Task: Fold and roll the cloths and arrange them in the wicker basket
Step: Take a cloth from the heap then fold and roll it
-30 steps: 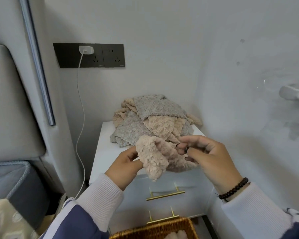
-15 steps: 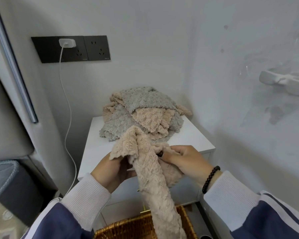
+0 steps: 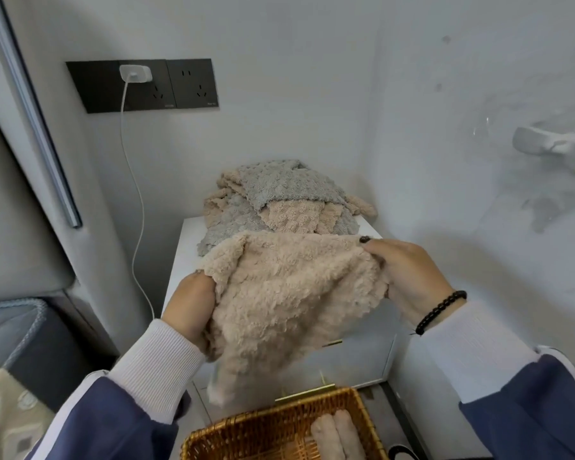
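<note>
I hold a beige fleece cloth [image 3: 289, 293] spread between my 2 hands, in the air in front of the white cabinet [image 3: 186, 247] and above the wicker basket [image 3: 246, 433]. My left hand [image 3: 190, 310] grips its left edge with curled fingers; my right hand [image 3: 409, 277] pinches the upper right corner. The cloth's lower end hangs down toward the basket's far rim. 2 rolled cloths [image 3: 337, 436] lie in the basket's right side. A pile of grey and beige cloths [image 3: 279, 204] sits on the cabinet top, behind my hands.
</note>
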`<state>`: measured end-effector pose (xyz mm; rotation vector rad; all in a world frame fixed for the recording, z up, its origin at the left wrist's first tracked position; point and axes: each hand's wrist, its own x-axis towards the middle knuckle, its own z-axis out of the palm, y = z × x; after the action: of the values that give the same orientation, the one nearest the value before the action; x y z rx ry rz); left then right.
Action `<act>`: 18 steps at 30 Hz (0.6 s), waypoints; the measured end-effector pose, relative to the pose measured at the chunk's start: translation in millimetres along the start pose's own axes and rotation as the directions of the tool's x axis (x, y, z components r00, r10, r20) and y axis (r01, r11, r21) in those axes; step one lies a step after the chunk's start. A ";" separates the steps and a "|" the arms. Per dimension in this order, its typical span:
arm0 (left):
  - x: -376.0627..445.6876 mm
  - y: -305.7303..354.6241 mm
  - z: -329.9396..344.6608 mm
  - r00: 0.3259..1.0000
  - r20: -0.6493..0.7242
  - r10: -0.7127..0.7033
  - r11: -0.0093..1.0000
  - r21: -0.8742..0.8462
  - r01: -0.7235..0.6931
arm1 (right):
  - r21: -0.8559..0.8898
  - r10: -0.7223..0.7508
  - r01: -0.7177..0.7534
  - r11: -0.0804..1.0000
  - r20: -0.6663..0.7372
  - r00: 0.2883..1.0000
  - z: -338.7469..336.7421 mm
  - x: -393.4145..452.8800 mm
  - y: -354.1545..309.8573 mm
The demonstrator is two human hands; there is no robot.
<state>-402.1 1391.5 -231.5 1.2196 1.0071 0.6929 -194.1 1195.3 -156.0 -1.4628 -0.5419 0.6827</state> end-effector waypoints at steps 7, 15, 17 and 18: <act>-78.2 39.6 20.0 0.992 0.099 0.073 0.910 -0.414 -0.026 | -0.203 -0.019 0.029 0.979 0.050 0.999 -5.3 3.7 -0.3; -77.0 39.0 7.6 0.987 0.159 -0.016 0.997 -0.069 0.027 | -0.454 0.019 0.065 0.889 0.178 0.984 5.9 10.1 -17.0; -68.1 35.9 3.9 0.998 0.064 0.001 0.994 0.111 -0.008 | -0.561 0.023 0.075 0.825 0.165 0.986 9.5 16.8 -18.7; -63.5 34.6 1.8 1.000 0.020 0.017 0.985 0.172 -0.020 | -0.602 0.014 0.085 0.794 0.158 0.987 11.1 20.7 -18.7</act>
<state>-424.5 1343.5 -182.2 1.3849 1.0588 0.6178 -185.7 1218.2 -138.4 -2.0043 -0.9743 0.6202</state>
